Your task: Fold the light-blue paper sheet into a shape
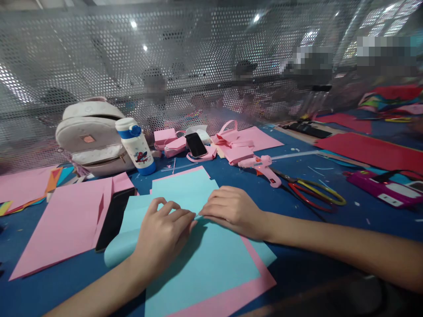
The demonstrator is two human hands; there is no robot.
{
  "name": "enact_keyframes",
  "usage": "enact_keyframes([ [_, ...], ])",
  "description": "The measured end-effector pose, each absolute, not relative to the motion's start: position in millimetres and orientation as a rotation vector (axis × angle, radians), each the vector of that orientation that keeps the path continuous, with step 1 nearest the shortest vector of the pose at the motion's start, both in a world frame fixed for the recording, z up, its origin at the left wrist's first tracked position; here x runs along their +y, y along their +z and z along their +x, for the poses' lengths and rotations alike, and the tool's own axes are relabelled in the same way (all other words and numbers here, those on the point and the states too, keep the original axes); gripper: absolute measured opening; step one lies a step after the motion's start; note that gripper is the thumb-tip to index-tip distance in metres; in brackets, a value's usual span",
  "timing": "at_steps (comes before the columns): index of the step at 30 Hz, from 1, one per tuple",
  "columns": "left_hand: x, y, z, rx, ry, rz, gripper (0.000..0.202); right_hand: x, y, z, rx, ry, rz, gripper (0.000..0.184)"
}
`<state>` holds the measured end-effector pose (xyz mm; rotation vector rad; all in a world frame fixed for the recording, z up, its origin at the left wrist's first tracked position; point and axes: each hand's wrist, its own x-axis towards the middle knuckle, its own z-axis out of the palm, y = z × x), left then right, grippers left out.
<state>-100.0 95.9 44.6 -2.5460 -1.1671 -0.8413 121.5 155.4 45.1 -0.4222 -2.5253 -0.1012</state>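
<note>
A light blue paper sheet (211,259) lies on a pink sheet (231,299) in front of me on the blue table. Its left edge curls up in a roll. My left hand (161,235) presses down on the blue sheet, fingertips pinching at a fold near the middle. My right hand (231,209) rests flat on the same sheet just right of it, fingertips meeting the left hand's at the fold line.
Folded pink paper (62,220) and a black object (114,218) lie at left. Behind stand a white backpack (89,136), a bottle (137,147), a phone (196,144), pink paper pieces (238,143). A pink glue gun (262,167) and scissors (313,193) lie right. A perforated metal screen (198,57) closes the back.
</note>
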Motion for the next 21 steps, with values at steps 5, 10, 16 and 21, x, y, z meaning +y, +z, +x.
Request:
enact_keyframes([
  [5, 100, 42, -100, -1.171, -0.901, -2.531, 0.022, 157, 43, 121, -2.533, -0.009, -0.481, 0.024],
  [10, 100, 43, -98, -1.104, -0.930, -2.515, 0.020, 157, 44, 117, -2.515, 0.076, -0.504, 0.020],
  [16, 97, 46, -97, -1.019, -0.887, -2.467, 0.016, 158, 44, 115, -2.478, 0.106, -0.497, 0.020],
  [21, 98, 49, -99, -1.022, -0.889, -2.471, 0.016, 163, 45, 126, -2.465, 0.001, -0.471, 0.022],
])
